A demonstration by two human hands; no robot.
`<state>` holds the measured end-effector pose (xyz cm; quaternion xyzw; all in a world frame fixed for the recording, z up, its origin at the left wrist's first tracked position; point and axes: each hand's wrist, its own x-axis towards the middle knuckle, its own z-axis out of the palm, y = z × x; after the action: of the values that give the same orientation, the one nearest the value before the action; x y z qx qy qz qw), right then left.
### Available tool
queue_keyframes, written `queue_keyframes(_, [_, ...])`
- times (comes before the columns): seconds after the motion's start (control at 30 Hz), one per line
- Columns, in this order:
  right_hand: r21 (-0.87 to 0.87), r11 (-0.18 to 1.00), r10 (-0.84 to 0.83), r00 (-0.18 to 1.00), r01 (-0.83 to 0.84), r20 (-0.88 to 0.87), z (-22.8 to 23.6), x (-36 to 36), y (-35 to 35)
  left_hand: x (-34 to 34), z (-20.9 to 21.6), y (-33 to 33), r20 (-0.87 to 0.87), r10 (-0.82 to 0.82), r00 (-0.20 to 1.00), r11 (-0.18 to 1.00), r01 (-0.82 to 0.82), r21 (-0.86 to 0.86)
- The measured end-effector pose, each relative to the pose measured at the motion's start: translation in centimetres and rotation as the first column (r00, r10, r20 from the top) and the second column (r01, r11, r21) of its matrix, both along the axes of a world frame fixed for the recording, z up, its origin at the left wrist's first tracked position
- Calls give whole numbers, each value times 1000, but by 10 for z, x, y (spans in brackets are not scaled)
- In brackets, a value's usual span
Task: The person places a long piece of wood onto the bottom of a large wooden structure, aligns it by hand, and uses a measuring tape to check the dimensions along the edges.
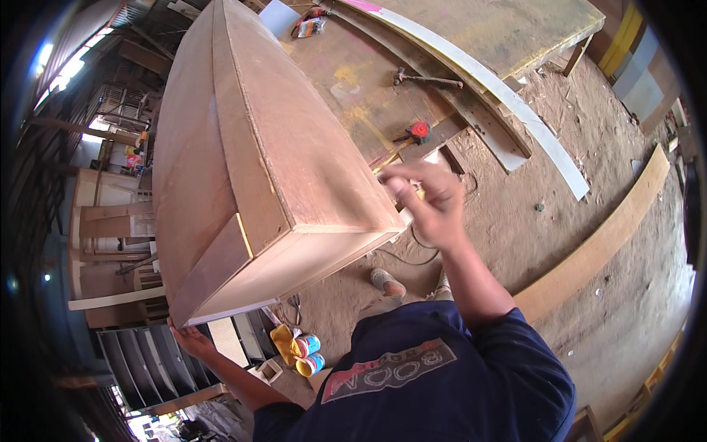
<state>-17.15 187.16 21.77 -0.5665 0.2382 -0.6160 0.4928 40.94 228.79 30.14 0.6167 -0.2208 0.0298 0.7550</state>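
Note:
A long brown plywood box-shaped piece [317, 169] stretches away from me, its pale end panel [280, 265] facing my body. Strips and glued seams run along its edges. At the lower left corner of that end, my left hand [193, 341] grips the edge from beneath, its fingers partly hidden. My right hand [433, 200] is beside the right edge near the end corner, with thumb and fingers curled together. Motion blurs it slightly, and anything small between the fingers cannot be made out.
On the worktable [479, 33] lie a hammer [429, 79], a red tape measure [419, 132] and a paintbrush [309, 27]. A long white curved strip [515, 103] crosses its side. A wooden plank [600, 239] rests on the dirt floor. Paint tins [308, 353] stand near my left arm.

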Motion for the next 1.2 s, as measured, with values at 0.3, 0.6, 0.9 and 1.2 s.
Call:
queue_keyframes(0.3, [-292, 955, -51, 999, 48, -2, 18, 95, 62, -34, 12, -42, -7, 280, 960, 960, -280, 23])
queue_keyframes(0.6, [-376, 926, 23, 1000, -21, 1, -6, 99, 48, -60, 21, -67, -88, 392, 916, 914, -398, -71])
queue_keyframes(0.9, [-396, 918, 3, 1000, -3, -1, -8, 101, 45, 3, 11, -25, -91, 382, 920, 924, -379, 50])
queue_keyframes(1.2, [-389, 920, -58, 998, 51, -7, -7, 102, 45, 7, -1, -31, -64, 347, 936, 938, -347, 10])
